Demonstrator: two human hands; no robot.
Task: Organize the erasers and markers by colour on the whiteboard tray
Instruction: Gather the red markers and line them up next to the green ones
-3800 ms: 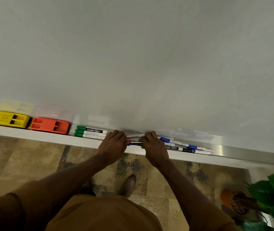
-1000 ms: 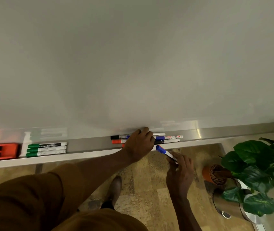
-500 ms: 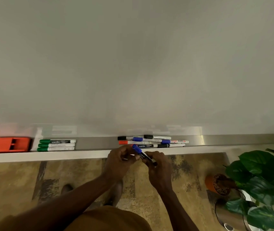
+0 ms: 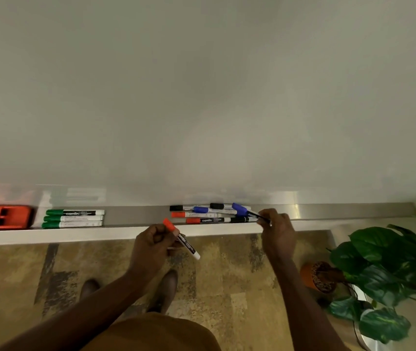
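Left hand: grips red-capped marker below tray | Right hand: grips blue-capped marker over mixed pile | Green markers: grouped beside orange eraser

My left hand is gripping a red-capped marker just below the tray, cap tilting up-left. My right hand is pinching a blue-capped marker over the mixed pile. Three green markers are lying stacked beside the orange eraser. A potted plant is standing at right.
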